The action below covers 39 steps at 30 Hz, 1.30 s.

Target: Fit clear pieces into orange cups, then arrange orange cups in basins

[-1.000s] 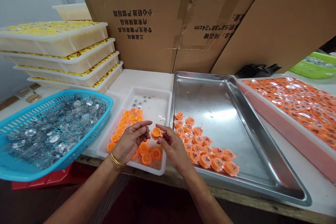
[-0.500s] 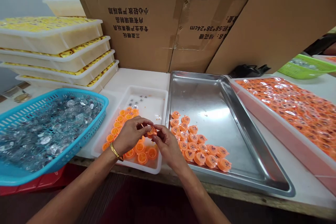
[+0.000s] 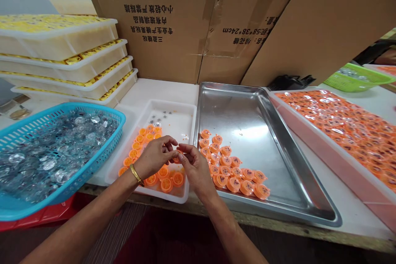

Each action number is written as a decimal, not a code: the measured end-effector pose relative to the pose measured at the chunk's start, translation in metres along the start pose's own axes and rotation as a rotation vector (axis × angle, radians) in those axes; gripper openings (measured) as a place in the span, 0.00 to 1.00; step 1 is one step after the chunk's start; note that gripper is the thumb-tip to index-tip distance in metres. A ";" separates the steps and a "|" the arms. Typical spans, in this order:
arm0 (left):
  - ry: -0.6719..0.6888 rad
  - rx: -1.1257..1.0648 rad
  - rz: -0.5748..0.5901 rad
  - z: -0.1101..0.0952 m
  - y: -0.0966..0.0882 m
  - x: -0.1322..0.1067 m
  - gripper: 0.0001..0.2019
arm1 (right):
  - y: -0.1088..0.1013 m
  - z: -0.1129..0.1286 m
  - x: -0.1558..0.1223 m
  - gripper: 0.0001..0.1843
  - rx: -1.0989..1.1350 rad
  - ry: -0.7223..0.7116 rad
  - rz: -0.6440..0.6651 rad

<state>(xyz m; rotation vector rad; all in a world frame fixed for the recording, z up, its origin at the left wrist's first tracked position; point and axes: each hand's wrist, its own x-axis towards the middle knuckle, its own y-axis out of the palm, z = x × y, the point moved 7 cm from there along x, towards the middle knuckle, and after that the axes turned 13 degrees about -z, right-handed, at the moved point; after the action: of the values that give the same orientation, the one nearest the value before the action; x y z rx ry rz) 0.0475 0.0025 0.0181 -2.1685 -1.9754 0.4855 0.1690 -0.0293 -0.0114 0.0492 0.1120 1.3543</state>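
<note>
Between the fingertips of both hands is a small round orange plastic case (image 3: 177, 157), largely covered by the fingers. My left hand (image 3: 157, 154), with a gold bracelet at the wrist, pinches its left side. On the right side, my right hand (image 3: 195, 165) grips the same case with thumb and fingers. Below the hands is a white tray (image 3: 186, 117) holding several open orange cases (image 3: 166, 185) and a few small dark grey pieces (image 3: 165, 117). A metal tray (image 3: 262, 140) to the right carries rows of orange cases with printed, clear-topped faces (image 3: 233, 184).
A blue basket (image 3: 119, 126) of clear plastic covers (image 3: 49, 165) stands at left. Behind it are stacked white trays (image 3: 93, 47) of yellow pieces. Cardboard boxes (image 3: 179, 57) wall the back. At right lies a tray of orange pieces (image 3: 337, 128), with a green basket (image 3: 355, 84) beyond.
My fingers have shifted around the orange case, which is more covered now. The whole view has moved slightly; the trays and their contents look the same.
</note>
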 end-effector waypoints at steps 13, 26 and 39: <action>-0.020 -0.155 -0.075 0.009 0.005 0.001 0.20 | -0.012 -0.005 0.014 0.20 0.228 0.204 -0.169; -0.022 -0.157 -0.183 0.008 0.006 -0.004 0.20 | -0.006 -0.004 0.013 0.20 0.332 0.245 -0.097; -0.054 0.053 -0.138 0.008 0.003 -0.010 0.25 | -0.015 -0.003 0.001 0.16 0.384 0.220 -0.184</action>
<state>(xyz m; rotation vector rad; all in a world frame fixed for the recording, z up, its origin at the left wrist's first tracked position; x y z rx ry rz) 0.0468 -0.0087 0.0105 -1.9912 -2.0972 0.5733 0.1839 -0.0318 -0.0159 0.2082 0.5488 1.1355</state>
